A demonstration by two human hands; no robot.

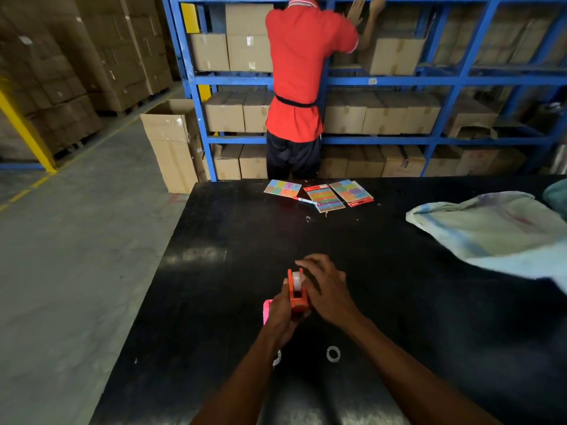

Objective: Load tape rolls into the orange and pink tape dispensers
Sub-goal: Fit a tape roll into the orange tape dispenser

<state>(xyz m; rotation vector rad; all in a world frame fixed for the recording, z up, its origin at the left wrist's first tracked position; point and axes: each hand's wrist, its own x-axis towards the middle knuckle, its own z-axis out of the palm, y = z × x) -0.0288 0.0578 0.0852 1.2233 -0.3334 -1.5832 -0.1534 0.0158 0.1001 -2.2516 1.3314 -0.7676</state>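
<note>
The orange tape dispenser (297, 297) stands on the black table (399, 302) near its front middle, with a clear tape roll (297, 279) sitting in its top. My left hand (280, 317) grips the dispenser's near end. My right hand (326, 288) rests against its right side, fingers curled over the roll. The pink dispenser (266, 311) shows only as a sliver behind my left hand. Two small white rings lie on the table nearer to me: one (333, 353) in the open, one (277, 357) partly under my left forearm.
Coloured sticker packs (339, 193) and a red marker (305, 201) lie at the table's far edge. A pale cloth (491, 225) covers the right side. A person in a red shirt (302, 72) stands at blue shelves of cardboard boxes. An open carton (171, 142) stands left.
</note>
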